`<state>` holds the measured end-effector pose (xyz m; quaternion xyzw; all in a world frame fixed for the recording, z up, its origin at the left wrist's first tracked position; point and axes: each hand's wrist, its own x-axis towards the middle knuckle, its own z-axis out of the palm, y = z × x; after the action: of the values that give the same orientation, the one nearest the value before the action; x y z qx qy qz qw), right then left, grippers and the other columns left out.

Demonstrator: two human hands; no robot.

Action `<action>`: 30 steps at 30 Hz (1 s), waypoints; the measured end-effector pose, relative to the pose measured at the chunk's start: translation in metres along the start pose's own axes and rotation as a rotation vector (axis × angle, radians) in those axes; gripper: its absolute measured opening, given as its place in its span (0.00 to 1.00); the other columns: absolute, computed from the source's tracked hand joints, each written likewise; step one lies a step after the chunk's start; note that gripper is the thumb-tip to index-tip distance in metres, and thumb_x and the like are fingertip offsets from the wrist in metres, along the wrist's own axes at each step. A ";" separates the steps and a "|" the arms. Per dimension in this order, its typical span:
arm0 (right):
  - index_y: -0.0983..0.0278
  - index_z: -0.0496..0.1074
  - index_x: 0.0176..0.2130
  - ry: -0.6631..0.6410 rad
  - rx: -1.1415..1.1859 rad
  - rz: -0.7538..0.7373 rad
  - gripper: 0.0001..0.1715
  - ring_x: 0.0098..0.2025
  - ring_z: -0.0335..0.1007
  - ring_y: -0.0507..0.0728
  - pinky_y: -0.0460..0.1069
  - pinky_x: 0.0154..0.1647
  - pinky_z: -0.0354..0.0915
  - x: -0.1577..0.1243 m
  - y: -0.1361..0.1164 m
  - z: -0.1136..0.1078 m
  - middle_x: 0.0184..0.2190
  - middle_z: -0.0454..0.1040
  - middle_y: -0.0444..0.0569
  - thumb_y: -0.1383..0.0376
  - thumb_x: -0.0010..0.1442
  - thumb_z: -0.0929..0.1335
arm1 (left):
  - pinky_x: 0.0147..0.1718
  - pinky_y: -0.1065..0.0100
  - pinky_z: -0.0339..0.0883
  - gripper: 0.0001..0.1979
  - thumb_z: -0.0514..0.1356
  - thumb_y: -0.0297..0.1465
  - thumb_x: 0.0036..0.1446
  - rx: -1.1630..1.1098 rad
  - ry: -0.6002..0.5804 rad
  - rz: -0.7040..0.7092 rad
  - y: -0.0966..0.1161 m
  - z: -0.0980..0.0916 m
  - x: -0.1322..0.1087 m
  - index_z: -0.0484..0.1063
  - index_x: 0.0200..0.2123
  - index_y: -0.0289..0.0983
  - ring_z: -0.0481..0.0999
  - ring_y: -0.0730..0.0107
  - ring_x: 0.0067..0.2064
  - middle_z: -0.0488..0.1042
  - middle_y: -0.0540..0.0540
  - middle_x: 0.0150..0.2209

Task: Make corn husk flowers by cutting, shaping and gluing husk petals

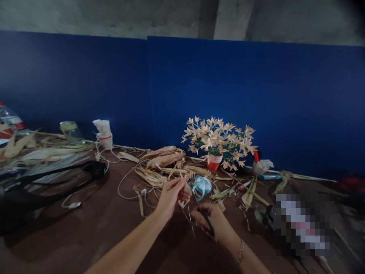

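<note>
My left hand (172,194) is closed in a pinch on a small pale piece of corn husk (187,189), mostly covered by the fingers. Just to its right, my right hand (212,219) grips black-handled scissors (210,225), the blades pointing up towards the left fingertips. A thin, pale, straight strand (191,222) hangs between the two hands; I cannot tell what it is attached to. Right behind the hands lies a roll of light blue ribbon (202,185). Dried corn husks (165,158) are heaped beyond the left hand.
Pale husk flowers (218,137) stand in a red paper cup (214,161) near the blue partition (228,83). White cables (121,190) loop across the brown table (119,228). A glass jar (72,133), tissue pack (104,135) and black strap (65,194) are left; a blurred-out object (305,224) lies right.
</note>
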<state>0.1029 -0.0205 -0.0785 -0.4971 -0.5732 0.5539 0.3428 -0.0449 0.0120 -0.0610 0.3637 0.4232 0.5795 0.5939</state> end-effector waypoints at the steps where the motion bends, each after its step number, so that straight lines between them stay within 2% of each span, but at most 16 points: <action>1: 0.67 0.68 0.24 -0.004 -0.009 0.005 0.19 0.11 0.49 0.44 0.40 0.09 0.44 0.000 0.000 0.000 0.09 0.58 0.36 0.53 0.43 0.69 | 0.17 0.76 0.61 0.20 0.62 0.40 0.41 0.004 -0.004 0.001 0.000 0.000 0.000 0.72 0.35 0.32 0.70 0.75 0.18 0.70 0.51 0.17; 10: 0.66 0.67 0.22 -0.076 -0.051 0.000 0.17 0.09 0.47 0.44 0.40 0.08 0.44 -0.005 -0.010 -0.007 0.08 0.57 0.36 0.54 0.44 0.69 | 0.17 0.76 0.61 0.20 0.61 0.41 0.44 0.051 -0.084 -0.021 0.004 -0.004 0.001 0.72 0.36 0.32 0.70 0.75 0.18 0.69 0.51 0.16; 22: 0.68 0.67 0.27 -0.228 -0.184 0.005 0.20 0.11 0.50 0.44 0.40 0.10 0.48 -0.003 -0.006 -0.020 0.10 0.58 0.37 0.52 0.48 0.67 | 0.18 0.74 0.63 0.18 0.60 0.40 0.46 0.177 -0.233 -0.057 0.013 -0.014 0.006 0.72 0.34 0.30 0.68 0.75 0.17 0.70 0.49 0.16; 30: 0.67 0.69 0.29 -0.232 -0.200 0.036 0.18 0.11 0.53 0.44 0.39 0.10 0.51 -0.002 -0.003 -0.023 0.11 0.60 0.37 0.54 0.46 0.68 | 0.16 0.75 0.61 0.16 0.60 0.39 0.45 0.207 -0.255 -0.074 0.014 -0.016 0.008 0.73 0.32 0.31 0.68 0.76 0.16 0.70 0.49 0.16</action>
<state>0.1250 -0.0155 -0.0720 -0.4717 -0.6523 0.5538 0.2131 -0.0653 0.0201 -0.0542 0.4778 0.4148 0.4597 0.6231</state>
